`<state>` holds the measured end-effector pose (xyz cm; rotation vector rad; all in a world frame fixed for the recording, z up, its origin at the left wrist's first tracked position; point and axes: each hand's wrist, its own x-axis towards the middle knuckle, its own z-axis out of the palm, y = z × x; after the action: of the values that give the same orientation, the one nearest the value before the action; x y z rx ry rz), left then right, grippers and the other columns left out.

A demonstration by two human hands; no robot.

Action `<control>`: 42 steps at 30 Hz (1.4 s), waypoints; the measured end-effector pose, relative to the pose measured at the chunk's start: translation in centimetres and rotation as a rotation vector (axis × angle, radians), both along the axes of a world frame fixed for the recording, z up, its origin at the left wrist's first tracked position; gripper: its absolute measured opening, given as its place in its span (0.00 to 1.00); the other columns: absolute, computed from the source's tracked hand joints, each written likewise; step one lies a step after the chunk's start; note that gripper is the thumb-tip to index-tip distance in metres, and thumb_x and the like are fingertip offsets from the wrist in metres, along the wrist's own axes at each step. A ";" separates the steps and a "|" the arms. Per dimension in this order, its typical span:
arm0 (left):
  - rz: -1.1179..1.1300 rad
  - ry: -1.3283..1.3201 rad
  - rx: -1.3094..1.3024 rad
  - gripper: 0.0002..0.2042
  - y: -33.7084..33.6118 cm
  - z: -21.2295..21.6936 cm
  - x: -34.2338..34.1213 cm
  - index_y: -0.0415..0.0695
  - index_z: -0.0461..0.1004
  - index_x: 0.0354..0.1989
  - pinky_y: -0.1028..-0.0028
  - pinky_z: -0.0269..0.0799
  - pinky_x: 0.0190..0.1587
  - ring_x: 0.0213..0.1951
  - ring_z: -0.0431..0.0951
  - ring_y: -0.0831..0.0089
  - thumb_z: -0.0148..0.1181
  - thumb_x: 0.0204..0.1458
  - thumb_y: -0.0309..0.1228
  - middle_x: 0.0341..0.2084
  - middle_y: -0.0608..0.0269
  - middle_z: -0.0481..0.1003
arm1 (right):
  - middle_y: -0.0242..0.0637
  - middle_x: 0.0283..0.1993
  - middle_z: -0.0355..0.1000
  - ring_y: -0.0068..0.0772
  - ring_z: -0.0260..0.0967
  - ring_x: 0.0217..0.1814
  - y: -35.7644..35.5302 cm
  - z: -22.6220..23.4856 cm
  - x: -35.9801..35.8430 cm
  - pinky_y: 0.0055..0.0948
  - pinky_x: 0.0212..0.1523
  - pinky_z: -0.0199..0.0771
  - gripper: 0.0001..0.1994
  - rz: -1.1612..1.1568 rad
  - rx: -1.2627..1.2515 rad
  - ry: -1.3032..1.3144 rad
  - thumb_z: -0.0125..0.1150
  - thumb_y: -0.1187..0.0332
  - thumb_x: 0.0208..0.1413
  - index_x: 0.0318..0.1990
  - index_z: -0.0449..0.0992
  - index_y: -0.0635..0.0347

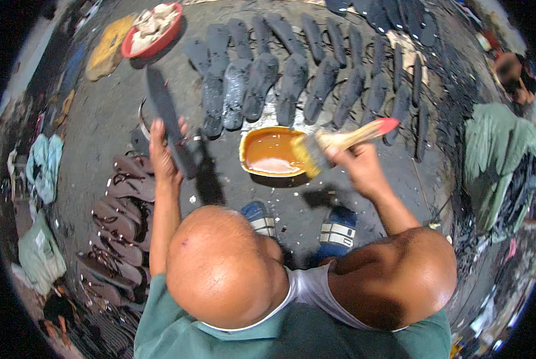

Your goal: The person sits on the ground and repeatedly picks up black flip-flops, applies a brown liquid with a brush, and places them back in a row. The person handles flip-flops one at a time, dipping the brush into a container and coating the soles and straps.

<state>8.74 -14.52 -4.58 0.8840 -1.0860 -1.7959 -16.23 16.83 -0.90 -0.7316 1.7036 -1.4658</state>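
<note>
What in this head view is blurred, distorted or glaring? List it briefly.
Head view: strong fisheye bend, with the rows of dark soles curving toward a black rim; the brush in the right hand looks slightly motion-smeared; glare sits on the orange glue in the tray; hard shadows fall below the sole held by the left hand; the edges are dim and soft.

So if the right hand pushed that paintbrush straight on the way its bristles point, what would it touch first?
Most likely the orange tub of amber glue: the right hand holds the wooden paintbrush with the red handle tip, bristles aimed down-left at the tub's near rim. Depth is hard to judge; the bristles may hover above it.
</note>
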 end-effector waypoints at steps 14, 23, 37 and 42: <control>-0.336 0.349 0.044 0.24 12.3 6.0 -18.1 0.43 0.71 0.54 0.67 0.76 0.51 0.45 0.78 0.72 0.56 0.61 0.51 0.44 0.62 0.78 | 0.36 0.42 0.79 0.20 0.72 0.42 -4.4 5.3 1.7 0.27 0.44 0.71 0.13 -0.333 -0.566 -0.037 0.62 0.66 0.62 0.43 0.80 0.72; -0.425 0.415 0.042 0.26 13.5 8.8 -16.5 0.41 0.69 0.56 0.69 0.72 0.53 0.47 0.77 0.74 0.50 0.63 0.52 0.47 0.61 0.76 | 0.36 0.39 0.76 0.26 0.70 0.39 -3.5 5.0 0.0 0.25 0.41 0.71 0.09 -0.485 -0.781 0.483 0.67 0.75 0.55 0.44 0.79 0.66; -0.340 0.498 0.093 0.32 12.8 9.4 -17.0 0.40 0.65 0.60 0.66 0.77 0.53 0.48 0.78 0.65 0.53 0.60 0.56 0.48 0.55 0.75 | 0.37 0.37 0.73 0.30 0.68 0.37 -1.6 3.0 0.9 0.32 0.40 0.69 0.08 0.097 -0.784 0.398 0.67 0.71 0.55 0.40 0.77 0.64; -0.386 0.405 -0.124 0.32 14.6 8.7 -16.8 0.40 0.65 0.61 0.67 0.71 0.56 0.51 0.76 0.68 0.50 0.61 0.57 0.51 0.56 0.74 | 0.36 0.36 0.72 0.28 0.69 0.33 -4.9 1.8 0.2 0.28 0.36 0.69 0.09 -0.429 -0.562 0.624 0.67 0.70 0.57 0.41 0.79 0.66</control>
<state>-8.10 0.10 4.09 0.2225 -1.1335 -2.0761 -16.04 11.93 0.85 -1.2814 1.9972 -2.2330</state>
